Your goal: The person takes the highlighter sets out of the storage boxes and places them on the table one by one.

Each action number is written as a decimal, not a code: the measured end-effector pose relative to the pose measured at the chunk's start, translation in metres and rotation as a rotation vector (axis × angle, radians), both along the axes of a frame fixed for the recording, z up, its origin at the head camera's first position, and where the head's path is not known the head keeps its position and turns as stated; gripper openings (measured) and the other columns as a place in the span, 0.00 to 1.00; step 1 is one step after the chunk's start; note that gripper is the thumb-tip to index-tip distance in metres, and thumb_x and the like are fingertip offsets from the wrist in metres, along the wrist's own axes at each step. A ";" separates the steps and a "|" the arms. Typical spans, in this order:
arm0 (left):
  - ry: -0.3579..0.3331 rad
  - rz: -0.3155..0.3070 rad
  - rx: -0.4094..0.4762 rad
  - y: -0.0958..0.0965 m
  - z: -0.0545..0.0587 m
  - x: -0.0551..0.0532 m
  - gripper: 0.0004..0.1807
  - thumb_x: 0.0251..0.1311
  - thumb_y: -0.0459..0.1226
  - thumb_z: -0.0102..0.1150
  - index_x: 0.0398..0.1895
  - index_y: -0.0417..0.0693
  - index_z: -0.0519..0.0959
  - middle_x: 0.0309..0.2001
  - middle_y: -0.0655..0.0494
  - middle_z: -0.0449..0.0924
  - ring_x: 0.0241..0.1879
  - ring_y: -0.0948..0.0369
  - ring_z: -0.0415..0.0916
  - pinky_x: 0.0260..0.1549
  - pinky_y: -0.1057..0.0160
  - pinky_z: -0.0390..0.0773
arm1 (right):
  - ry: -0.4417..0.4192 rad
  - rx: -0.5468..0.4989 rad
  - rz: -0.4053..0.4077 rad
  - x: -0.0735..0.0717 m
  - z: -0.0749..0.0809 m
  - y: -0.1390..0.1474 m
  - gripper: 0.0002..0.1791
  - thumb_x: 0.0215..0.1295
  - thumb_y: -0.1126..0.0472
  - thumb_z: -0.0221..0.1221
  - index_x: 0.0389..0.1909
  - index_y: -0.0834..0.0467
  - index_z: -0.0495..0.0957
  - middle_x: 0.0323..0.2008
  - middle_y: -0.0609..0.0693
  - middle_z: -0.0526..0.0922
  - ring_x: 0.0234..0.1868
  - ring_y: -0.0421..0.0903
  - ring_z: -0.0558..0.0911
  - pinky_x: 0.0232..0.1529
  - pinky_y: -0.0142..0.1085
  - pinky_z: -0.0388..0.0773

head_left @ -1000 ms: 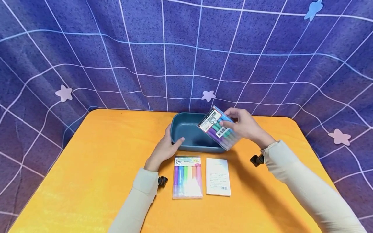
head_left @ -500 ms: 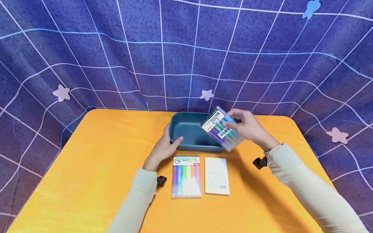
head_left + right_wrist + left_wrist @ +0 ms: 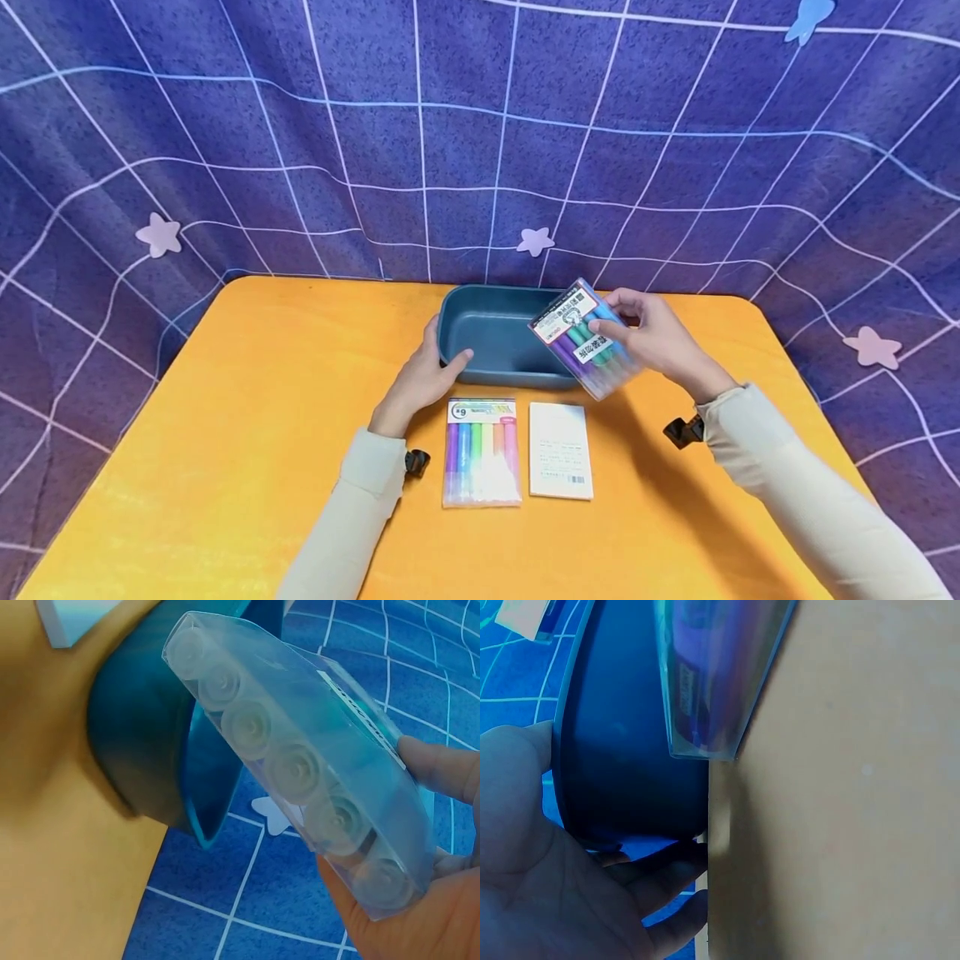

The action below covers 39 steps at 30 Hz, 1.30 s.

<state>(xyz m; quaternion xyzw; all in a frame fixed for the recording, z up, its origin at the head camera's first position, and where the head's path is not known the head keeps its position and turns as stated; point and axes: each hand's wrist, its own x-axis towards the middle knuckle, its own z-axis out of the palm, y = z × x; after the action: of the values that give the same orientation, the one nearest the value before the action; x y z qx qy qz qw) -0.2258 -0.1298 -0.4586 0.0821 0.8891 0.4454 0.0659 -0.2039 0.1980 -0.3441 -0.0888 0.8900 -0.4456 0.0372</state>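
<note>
My left hand [image 3: 418, 382] holds the left end of a dark teal plastic bin [image 3: 517, 381], its thumb over the near rim and the other fingers round the outside. In the left wrist view those fingers curl about the end of the bin [image 3: 630, 712]. My right hand [image 3: 663, 343] pinches a clear pack of markers [image 3: 573, 329], purple, green and blue, with the thumb on its label side. Tilted, the pack overlaps the bin's right end in the head view. From the right wrist, the round ends of several markers show through the pack [image 3: 292, 761].
Closer to me on the orange table [image 3: 262, 433] lies a flat pack of pastel-coloured markers [image 3: 482, 454]. Right of it is a white box or booklet with a barcode [image 3: 560, 450]. A blue curtain [image 3: 375, 150] with white grid lines hangs behind the table.
My right hand has shifted the marker pack a little to the right and towards me, uncovering more of the bin. The left hand stays on the bin.
</note>
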 end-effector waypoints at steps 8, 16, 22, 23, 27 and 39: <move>-0.002 0.000 -0.010 0.000 -0.003 -0.001 0.49 0.69 0.59 0.52 0.82 0.60 0.34 0.78 0.43 0.57 0.73 0.41 0.64 0.69 0.34 0.65 | -0.002 0.012 -0.031 0.007 -0.005 0.008 0.16 0.68 0.55 0.64 0.50 0.61 0.80 0.40 0.58 0.86 0.34 0.38 0.82 0.35 0.29 0.79; -0.005 -0.016 -0.011 0.002 0.003 -0.003 0.50 0.70 0.59 0.51 0.82 0.58 0.33 0.79 0.45 0.54 0.75 0.42 0.62 0.69 0.35 0.64 | 0.027 -0.024 -0.077 0.015 -0.012 0.022 0.15 0.68 0.58 0.63 0.51 0.62 0.80 0.36 0.50 0.85 0.33 0.36 0.80 0.34 0.28 0.78; 0.011 -0.019 -0.002 0.002 0.006 -0.005 0.49 0.70 0.57 0.51 0.82 0.59 0.33 0.79 0.45 0.55 0.75 0.42 0.62 0.69 0.35 0.64 | 0.018 -0.089 -0.098 0.020 -0.019 0.034 0.15 0.69 0.61 0.62 0.51 0.66 0.77 0.31 0.36 0.82 0.32 0.34 0.80 0.34 0.28 0.79; 0.009 -0.017 -0.002 0.002 0.006 -0.004 0.49 0.70 0.58 0.51 0.82 0.59 0.33 0.79 0.45 0.55 0.75 0.43 0.62 0.69 0.35 0.64 | 0.009 -0.099 -0.099 0.022 -0.021 0.036 0.16 0.69 0.61 0.62 0.51 0.67 0.77 0.30 0.35 0.82 0.32 0.33 0.80 0.34 0.28 0.80; 0.004 -0.019 -0.008 0.002 0.003 -0.004 0.49 0.70 0.58 0.51 0.82 0.59 0.33 0.79 0.44 0.55 0.75 0.42 0.61 0.69 0.34 0.64 | -0.038 -0.133 -0.105 0.027 -0.028 0.044 0.17 0.70 0.61 0.61 0.52 0.69 0.75 0.30 0.35 0.82 0.32 0.33 0.81 0.33 0.29 0.81; 0.006 -0.026 0.000 0.002 0.001 -0.005 0.49 0.71 0.57 0.51 0.82 0.59 0.33 0.79 0.43 0.55 0.74 0.42 0.62 0.69 0.34 0.64 | -0.150 -0.264 -0.165 0.044 -0.052 0.061 0.15 0.71 0.59 0.60 0.50 0.65 0.73 0.32 0.35 0.83 0.33 0.32 0.83 0.34 0.30 0.83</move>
<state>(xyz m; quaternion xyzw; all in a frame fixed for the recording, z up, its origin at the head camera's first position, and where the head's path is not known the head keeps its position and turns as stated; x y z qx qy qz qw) -0.2306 -0.1275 -0.4580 0.0947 0.8882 0.4442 0.0691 -0.1597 0.2593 -0.3963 0.0139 0.8228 -0.5655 0.0548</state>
